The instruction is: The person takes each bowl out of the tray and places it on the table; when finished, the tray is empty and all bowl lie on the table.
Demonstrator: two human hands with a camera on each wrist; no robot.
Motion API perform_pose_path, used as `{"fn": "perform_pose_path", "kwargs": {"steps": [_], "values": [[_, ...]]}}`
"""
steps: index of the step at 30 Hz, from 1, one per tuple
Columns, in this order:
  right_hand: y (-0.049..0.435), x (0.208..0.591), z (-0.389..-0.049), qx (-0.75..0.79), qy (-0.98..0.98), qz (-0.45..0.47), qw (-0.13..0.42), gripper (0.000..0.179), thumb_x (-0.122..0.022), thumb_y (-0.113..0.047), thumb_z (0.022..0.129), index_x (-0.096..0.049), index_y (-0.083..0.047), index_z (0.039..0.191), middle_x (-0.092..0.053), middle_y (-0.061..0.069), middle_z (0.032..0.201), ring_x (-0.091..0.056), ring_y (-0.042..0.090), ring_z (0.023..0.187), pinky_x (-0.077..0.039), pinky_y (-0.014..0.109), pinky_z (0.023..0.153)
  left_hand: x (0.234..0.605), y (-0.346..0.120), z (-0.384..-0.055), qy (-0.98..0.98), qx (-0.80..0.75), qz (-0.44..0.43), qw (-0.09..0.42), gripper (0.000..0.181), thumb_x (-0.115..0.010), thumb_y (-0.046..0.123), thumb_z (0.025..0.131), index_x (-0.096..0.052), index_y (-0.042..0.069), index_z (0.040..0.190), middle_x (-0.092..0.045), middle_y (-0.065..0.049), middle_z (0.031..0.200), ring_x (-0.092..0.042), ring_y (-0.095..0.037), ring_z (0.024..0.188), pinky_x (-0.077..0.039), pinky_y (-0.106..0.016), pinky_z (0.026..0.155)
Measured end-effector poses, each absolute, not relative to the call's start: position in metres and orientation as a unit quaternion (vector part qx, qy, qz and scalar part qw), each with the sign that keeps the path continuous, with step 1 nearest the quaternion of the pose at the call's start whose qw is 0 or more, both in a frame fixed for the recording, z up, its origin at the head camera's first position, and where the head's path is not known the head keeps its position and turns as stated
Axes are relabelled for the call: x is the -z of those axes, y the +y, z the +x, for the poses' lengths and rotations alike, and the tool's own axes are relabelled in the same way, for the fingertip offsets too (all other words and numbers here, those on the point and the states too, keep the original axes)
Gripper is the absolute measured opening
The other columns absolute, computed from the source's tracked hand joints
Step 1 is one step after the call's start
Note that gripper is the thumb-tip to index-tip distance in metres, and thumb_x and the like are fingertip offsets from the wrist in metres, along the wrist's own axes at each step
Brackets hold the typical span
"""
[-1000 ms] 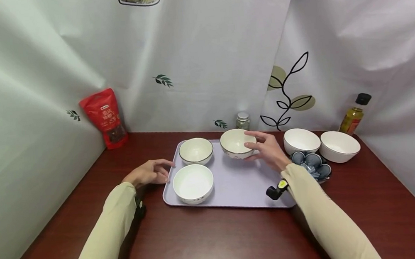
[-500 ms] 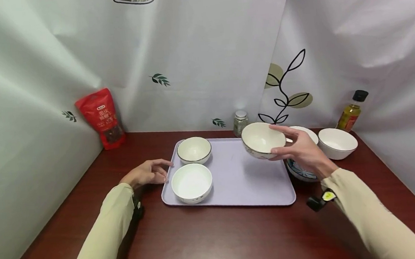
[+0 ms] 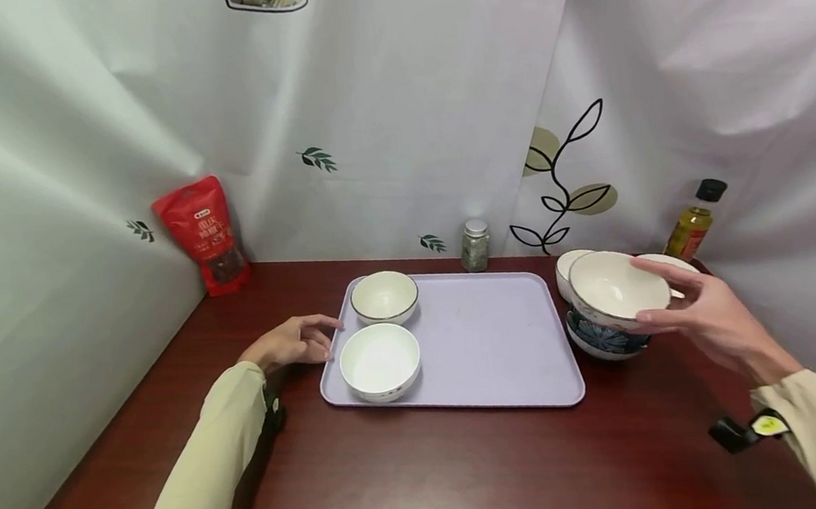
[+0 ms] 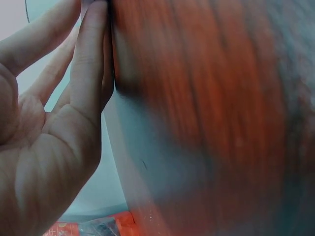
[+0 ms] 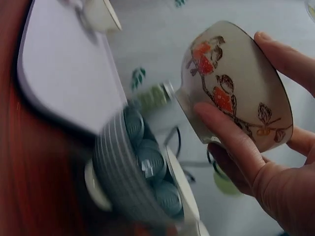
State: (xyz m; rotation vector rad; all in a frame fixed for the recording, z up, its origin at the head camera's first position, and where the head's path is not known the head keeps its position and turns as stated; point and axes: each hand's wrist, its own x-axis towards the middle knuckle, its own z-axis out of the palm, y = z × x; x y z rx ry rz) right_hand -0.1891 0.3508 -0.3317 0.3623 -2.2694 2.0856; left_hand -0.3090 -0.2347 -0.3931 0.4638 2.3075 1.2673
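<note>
My right hand grips a white bowl with a dark rim by its right side, tilted in the air. In the right wrist view, red flowers and brown branches decorate the outside of this bowl, with fingers under its base and at the rim. Below it sits a blue-patterned bowl on the table, partly covered by the held one. At the left edge of the lilac tray rests my left hand, its fingertips on the rim. Two white bowls, a rear one and a front one, stand on the tray's left side.
Two more white bowls, partly hidden, stand behind the held one, the nearer-left bowl beside the tray. An oil bottle is at the back right, a small glass jar behind the tray, a red pouch at the back left.
My right hand has lifted the flowered bowl off the tray and carried it right, over the blue-patterned bowl. My left hand has stayed at the tray's edge.
</note>
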Motion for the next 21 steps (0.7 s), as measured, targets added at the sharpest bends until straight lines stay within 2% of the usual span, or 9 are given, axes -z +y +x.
{"fn": "perform_pose_path", "kwargs": {"steps": [6, 11, 13, 15, 21], "values": [[0.389, 0.345, -0.175, -0.722, -0.678, 0.134, 0.017, 0.070, -0.055, 0.024, 0.087, -0.051, -0.012, 0.147, -0.062, -0.012, 0.131, -0.070, 0.007, 0.097, -0.061, 0.027, 0.075, 0.393, -0.239, -0.308, 0.836, -0.466, 0.175, 0.230, 0.060, -0.071, -0.001, 0.086, -0.048, -0.005, 0.142, -0.068, -0.012, 0.097, -0.064, -0.012, 0.083, -0.054, -0.021, 0.076], [0.417, 0.355, -0.165, -0.747, -0.652, 0.129, 0.020, 0.071, -0.051, 0.026, 0.088, -0.056, -0.016, 0.144, -0.072, -0.006, 0.119, -0.073, 0.012, 0.094, -0.061, 0.034, 0.071, 0.394, -0.239, -0.307, 0.829, -0.474, 0.185, 0.232, 0.061, -0.071, -0.001, 0.087, -0.047, -0.006, 0.142, -0.068, -0.010, 0.096, -0.064, -0.010, 0.082, -0.054, -0.020, 0.075], [0.427, 0.360, -0.161, -0.749, -0.651, 0.123, 0.024, 0.072, -0.050, 0.027, 0.088, -0.054, -0.017, 0.145, -0.072, -0.005, 0.118, -0.074, 0.015, 0.092, -0.061, 0.036, 0.070, 0.395, -0.238, -0.307, 0.828, -0.475, 0.182, 0.235, 0.062, -0.071, -0.002, 0.087, -0.046, -0.006, 0.143, -0.068, -0.010, 0.096, -0.064, -0.009, 0.081, -0.054, -0.020, 0.074], [0.437, 0.365, -0.158, -0.745, -0.658, 0.111, 0.030, 0.072, -0.050, 0.026, 0.089, -0.054, -0.018, 0.146, -0.070, -0.009, 0.118, -0.073, 0.012, 0.093, -0.061, 0.034, 0.070, 0.395, -0.238, -0.306, 0.828, -0.474, 0.184, 0.236, 0.063, -0.070, -0.002, 0.087, -0.045, -0.007, 0.144, -0.067, -0.010, 0.095, -0.063, -0.009, 0.081, -0.053, -0.020, 0.074], [0.464, 0.387, -0.154, -0.770, -0.629, 0.105, 0.025, 0.072, -0.047, 0.026, 0.090, -0.054, -0.019, 0.145, -0.062, -0.016, 0.125, -0.072, 0.011, 0.099, -0.061, 0.040, 0.072, 0.396, -0.235, -0.308, 0.834, -0.463, 0.192, 0.232, 0.069, -0.069, -0.004, 0.086, -0.041, -0.005, 0.148, -0.067, -0.011, 0.096, -0.063, -0.009, 0.081, -0.053, -0.018, 0.075]]}}
